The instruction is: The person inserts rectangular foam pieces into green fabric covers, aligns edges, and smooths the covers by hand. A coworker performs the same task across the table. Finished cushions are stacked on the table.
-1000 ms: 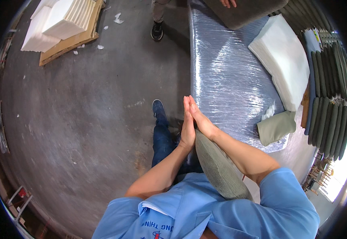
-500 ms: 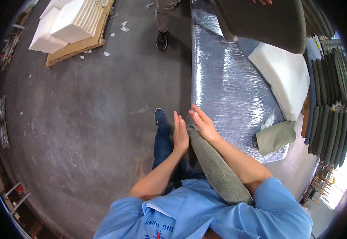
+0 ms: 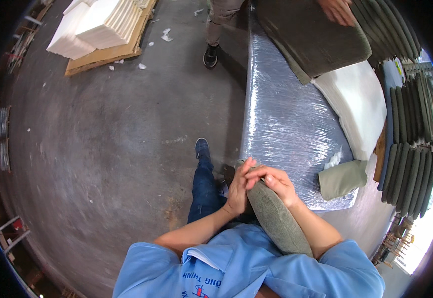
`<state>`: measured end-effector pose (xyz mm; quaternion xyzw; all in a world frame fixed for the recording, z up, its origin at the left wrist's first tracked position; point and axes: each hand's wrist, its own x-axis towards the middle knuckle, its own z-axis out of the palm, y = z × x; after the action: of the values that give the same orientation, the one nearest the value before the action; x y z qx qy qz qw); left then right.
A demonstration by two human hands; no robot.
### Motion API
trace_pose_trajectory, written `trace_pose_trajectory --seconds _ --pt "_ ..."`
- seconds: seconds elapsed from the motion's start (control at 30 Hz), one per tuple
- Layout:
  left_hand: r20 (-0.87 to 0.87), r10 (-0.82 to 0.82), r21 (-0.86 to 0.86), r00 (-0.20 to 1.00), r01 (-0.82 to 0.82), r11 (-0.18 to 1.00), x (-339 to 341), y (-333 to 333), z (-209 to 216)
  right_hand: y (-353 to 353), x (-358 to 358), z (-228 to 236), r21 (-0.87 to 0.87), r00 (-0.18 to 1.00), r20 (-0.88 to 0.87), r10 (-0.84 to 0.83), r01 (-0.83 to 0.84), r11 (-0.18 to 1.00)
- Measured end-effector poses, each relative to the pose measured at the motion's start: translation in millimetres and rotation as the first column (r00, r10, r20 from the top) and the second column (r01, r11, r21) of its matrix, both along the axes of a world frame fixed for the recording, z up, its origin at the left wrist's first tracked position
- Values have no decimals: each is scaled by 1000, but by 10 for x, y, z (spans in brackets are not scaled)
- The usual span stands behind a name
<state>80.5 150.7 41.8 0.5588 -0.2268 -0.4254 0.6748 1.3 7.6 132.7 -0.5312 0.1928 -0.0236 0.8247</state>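
Note:
A grey-green fabric cushion (image 3: 278, 218) stands on edge between my forearms, its lower end against my shirt. My left hand (image 3: 237, 189) lies along the left side of its far end, fingers stretched out. Over the top of that end reaches my right hand (image 3: 277, 185), its fingers loosely bent and apart, their tips meeting the left hand's. Neither hand grips the cushion. Past them is a table (image 3: 283, 129) wrapped in shiny clear film. On its near right corner sits a folded olive fabric piece (image 3: 343, 180) beside a tuft of white filling (image 3: 333, 159).
Across the table, a co-worker's hand (image 3: 339, 11) rests on a large dark green cushion (image 3: 320, 39). White padding sheets (image 3: 358, 104) are stacked on the table. Dark cushions (image 3: 415, 114) stand in rows at right. White foam blocks (image 3: 107, 25) sit on a pallet (image 3: 104, 54) at far left.
My hands have come back toward me and closed together over the cushion's far end. The co-worker's dark cushion has shifted left and down onto the table, and more of that person's hand shows.

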Motion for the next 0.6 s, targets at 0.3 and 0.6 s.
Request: trace_pose_trajectory --seconds 0.3,0.6 --pt "-638 304 441 707 12 898 66 367 -1041 430 31 109 -51 995 -24 93 -94 994" --pt "-790 104 220 604 121 968 245 694 -999 840 123 458 -135 957 -83 277 -286 949"
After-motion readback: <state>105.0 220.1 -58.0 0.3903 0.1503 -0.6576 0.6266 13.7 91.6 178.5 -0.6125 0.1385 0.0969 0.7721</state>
